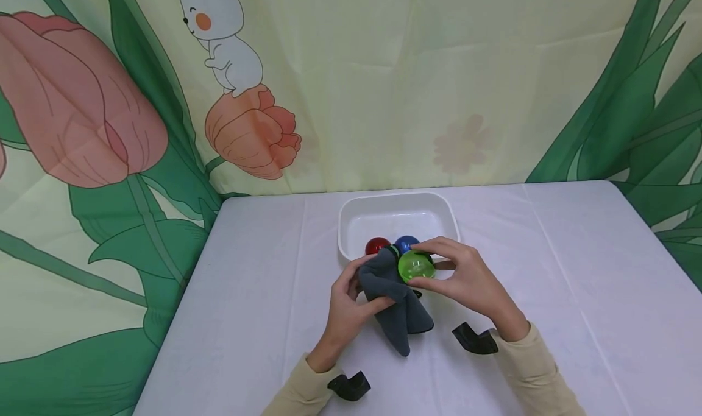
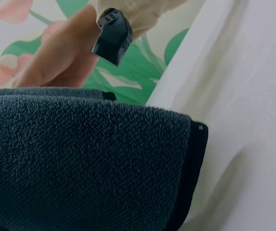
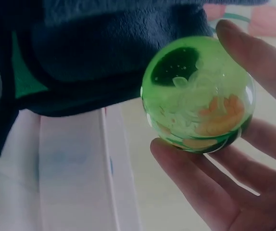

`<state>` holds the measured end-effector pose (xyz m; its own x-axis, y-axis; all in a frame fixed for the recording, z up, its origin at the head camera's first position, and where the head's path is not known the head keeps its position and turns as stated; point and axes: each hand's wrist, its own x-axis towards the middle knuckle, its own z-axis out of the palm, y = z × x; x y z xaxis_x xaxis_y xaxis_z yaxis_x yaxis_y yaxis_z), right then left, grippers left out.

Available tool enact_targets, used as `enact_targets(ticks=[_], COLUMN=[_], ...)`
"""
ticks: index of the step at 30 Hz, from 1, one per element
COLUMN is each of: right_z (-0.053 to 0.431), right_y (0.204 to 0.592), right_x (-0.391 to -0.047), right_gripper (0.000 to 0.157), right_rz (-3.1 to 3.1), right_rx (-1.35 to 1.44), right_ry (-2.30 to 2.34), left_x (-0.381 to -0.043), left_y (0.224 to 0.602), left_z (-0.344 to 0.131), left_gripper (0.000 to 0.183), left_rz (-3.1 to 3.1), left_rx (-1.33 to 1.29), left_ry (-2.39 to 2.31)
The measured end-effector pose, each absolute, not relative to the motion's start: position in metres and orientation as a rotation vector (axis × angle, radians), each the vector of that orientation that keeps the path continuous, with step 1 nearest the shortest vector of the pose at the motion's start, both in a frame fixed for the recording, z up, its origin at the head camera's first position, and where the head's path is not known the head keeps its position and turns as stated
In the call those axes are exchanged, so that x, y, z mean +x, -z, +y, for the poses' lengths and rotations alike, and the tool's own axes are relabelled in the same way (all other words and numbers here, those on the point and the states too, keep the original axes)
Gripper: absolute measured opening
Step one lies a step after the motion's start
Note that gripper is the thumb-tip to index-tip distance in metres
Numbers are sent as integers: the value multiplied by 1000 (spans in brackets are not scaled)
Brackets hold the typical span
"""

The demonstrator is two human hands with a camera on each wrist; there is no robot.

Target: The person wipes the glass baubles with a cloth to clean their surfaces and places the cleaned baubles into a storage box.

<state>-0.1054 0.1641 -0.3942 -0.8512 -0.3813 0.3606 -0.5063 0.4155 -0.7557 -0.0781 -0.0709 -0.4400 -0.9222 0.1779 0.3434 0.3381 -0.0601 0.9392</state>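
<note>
A clear green ball (image 1: 415, 266) sits between the thumb and fingers of my right hand (image 1: 466, 276), in front of the tray. In the right wrist view the ball (image 3: 198, 96) is see-through and glossy, with fingertips around its side. My left hand (image 1: 351, 306) grips a dark grey-blue cloth (image 1: 392, 288) with a black edge; its lower corners hang down. Up close in the left wrist view, the folded cloth (image 2: 85, 159) has a towel-like pile and hides most of the fingers. Cloth and ball are side by side, overlapping in the head view.
Behind the hands stands a white tray (image 1: 345, 221) on a white-covered table (image 1: 263, 318). A red ball (image 1: 377, 245) and a blue ball (image 1: 407, 243) lie at its near side, partly hidden by the cloth and green ball. A printed curtain (image 1: 373, 99) hangs behind.
</note>
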Motion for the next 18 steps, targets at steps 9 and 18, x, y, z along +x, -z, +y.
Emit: enact_targets(ticks=[9, 18], right_z=[155, 147], right_y=[395, 393], right_x=[-104, -101], right_gripper=[51, 51], right_rz=[-2543, -2538], right_rx=[690, 649], right_ry=[-1508, -1572], left_x=[-78, -78], left_y=[443, 446], left_z=[-67, -63], left_gripper=[65, 69], left_rz=[-2081, -2090], left_rx=[-543, -544], left_ry=[2129, 2118])
